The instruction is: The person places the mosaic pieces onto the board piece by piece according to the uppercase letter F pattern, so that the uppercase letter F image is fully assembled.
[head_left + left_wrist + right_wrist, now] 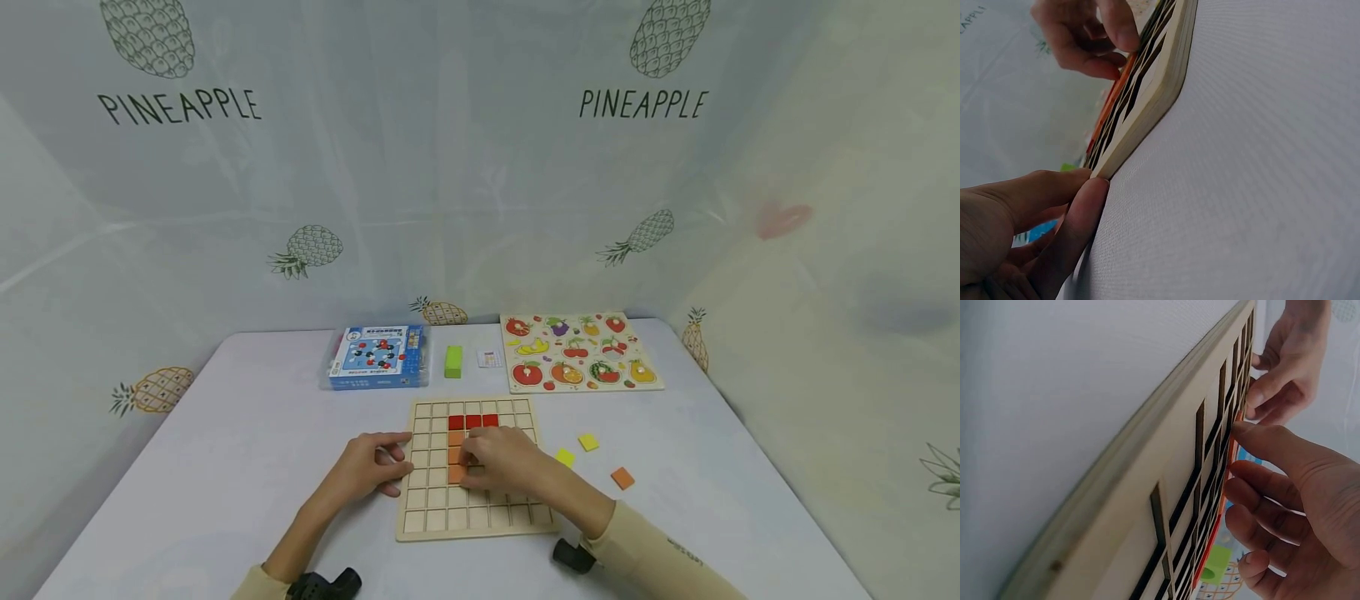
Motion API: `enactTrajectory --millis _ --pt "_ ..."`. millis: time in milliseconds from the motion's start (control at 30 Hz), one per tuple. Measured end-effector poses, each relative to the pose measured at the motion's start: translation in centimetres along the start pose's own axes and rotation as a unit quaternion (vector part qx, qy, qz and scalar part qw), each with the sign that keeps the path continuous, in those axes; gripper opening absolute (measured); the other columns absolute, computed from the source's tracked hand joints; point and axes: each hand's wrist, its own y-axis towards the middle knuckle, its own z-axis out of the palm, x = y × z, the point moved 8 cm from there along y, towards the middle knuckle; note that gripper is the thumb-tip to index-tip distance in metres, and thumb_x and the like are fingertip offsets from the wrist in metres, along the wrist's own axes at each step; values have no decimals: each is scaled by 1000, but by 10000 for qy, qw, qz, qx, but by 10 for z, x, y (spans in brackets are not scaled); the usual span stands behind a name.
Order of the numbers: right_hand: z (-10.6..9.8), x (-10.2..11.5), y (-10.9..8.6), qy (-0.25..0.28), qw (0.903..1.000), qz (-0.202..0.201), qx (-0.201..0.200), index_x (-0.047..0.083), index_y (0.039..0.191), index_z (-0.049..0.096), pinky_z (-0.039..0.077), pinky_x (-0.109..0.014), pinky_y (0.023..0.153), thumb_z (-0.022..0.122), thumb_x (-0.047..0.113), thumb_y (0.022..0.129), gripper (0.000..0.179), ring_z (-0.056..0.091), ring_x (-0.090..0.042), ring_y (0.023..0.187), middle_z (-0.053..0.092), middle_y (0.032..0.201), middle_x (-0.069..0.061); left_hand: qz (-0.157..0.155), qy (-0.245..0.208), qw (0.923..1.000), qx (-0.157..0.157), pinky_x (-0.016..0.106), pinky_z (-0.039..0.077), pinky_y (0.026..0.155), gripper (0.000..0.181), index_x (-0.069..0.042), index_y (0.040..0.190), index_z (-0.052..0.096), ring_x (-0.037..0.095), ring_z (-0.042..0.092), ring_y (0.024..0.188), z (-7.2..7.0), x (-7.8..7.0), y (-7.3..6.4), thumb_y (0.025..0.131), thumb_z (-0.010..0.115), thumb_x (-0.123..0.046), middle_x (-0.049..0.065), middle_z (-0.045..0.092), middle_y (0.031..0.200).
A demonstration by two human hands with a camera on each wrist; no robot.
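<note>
A wooden grid board [480, 521] lies flat in the middle of the table. It carries a row of red tiles [472, 421] and below them a column of orange tiles [455, 455]. My left hand [372, 467] rests against the board's left edge [1147, 119], finger and thumb touching it. My right hand [504, 463] lies over the board's middle. Its fingertips [1242, 429] touch the orange column [1230, 464], and the cells under the palm are hidden. To the right on the table lie two loose yellow tiles [588, 442] and one loose orange tile [622, 477].
At the back of the table stand a blue game box [378, 357], a green block [453, 361], a small card [490, 358] and a fruit puzzle board [577, 352]. A pineapple-print curtain [480, 167] closes in the back and sides.
</note>
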Motion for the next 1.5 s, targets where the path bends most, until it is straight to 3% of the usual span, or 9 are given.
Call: enactTrajectory --millis 167,333,733,1033,1267,1500 --pt "-7 -7 -7 56 10000 46 -21 22 94 74 48 -12 62 75 36 85 17 53 1 72 65 87 11 53 -38 10000 36 30 62 52 53 3 133 58 17 67 61 1 0 1 84 76 -10 11 62 92" --pt "-16 -28 -26 266 9991 326 -74 21 93 74 49 -16 62 77 36 83 18 54 0 73 65 87 10 81 -18 10000 26 30 62 52 53 2 133 58 18 68 60 2 0 2 84 76 -12 11 62 92" --pt "-43 -95 -98 525 9933 982 -324 21 95 74 40 -14 51 82 34 78 23 44 1 60 65 85 11 39 -10 10000 1 30 62 52 53 1 133 58 17 68 60 0 -1 2 84 76 -11 11 61 92" --pt "-49 -130 -145 687 9864 1495 41 18 101 75 41 -15 56 83 37 76 33 48 -1 68 64 89 10 8 10 10000 -34 30 62 52 54 2 133 58 17 67 62 0 0 0 84 76 -10 11 61 92" --pt "-44 -136 -166 957 9858 1353 272 20 100 75 41 -15 54 84 30 75 29 48 0 66 64 90 12 38 18 10000 -28 30 62 52 53 3 133 58 16 66 62 1 1 -1 84 76 -8 11 61 91" --pt "-43 -144 -174 1075 9855 1270 333 22 100 76 46 -14 55 83 25 77 24 50 1 68 64 93 13 127 93 9999 -15 29 62 51 52 3 132 58 16 66 59 0 -2 -2 85 75 -9 11 62 91"
